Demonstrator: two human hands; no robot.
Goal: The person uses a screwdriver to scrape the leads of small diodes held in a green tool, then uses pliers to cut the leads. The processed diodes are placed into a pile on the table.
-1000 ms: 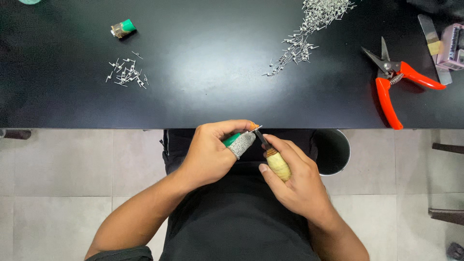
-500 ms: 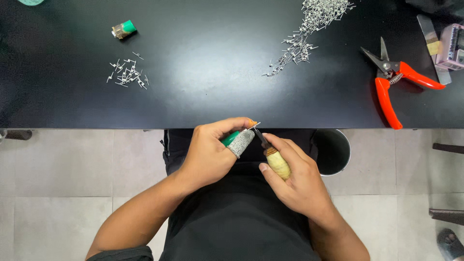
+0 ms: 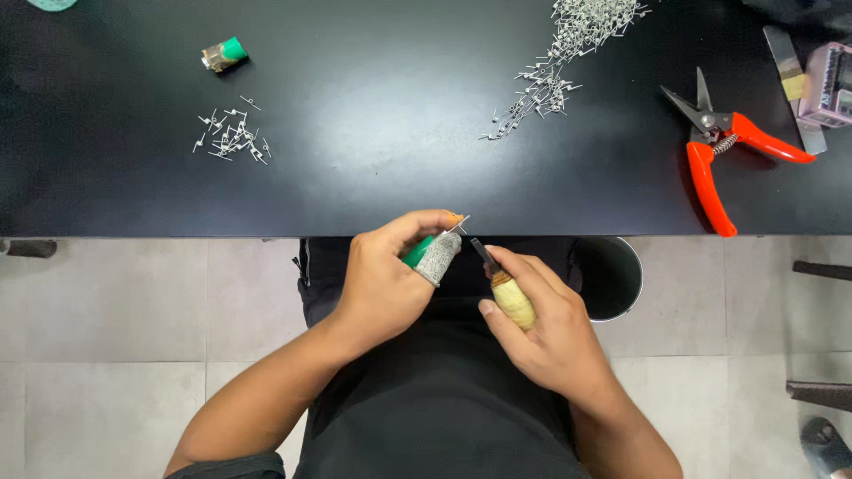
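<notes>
Small metal pin point(image 3: 461, 223), pinched at the fingertips of the left hand point(image 3: 386, 282), sits just off the near edge of the black worktop point(image 3: 373, 133), above the person's lap. The thumb of that hand wears a grey knitted guard with a green band point(image 3: 432, 255), and an orange tip shows on the finger beside the pin. The right hand point(image 3: 550, 333) is closed around a small tool with a pale yellow handle point(image 3: 513, 300); its dark blade point(image 3: 484, 255) points up toward the pin, close to it, though contact cannot be told from this view.

On the worktop, a small cluster of loose metal pins point(image 3: 232, 137) lies toward the left side, with a short green-capped piece point(image 3: 223, 54) just beyond it nearer the far edge. A larger heap of pins point(image 3: 568, 49) spills from the far edge toward the middle. Red-handled snips point(image 3: 723, 151) lie near the right edge, jaws apart, beside a flat metal strip point(image 3: 792, 75) and a pink box point(image 3: 830, 84) at the far right corner. A dark round bin point(image 3: 608, 277) stands on the tiled floor point(image 3: 115, 319) under the near edge, by the person's right side.
</notes>
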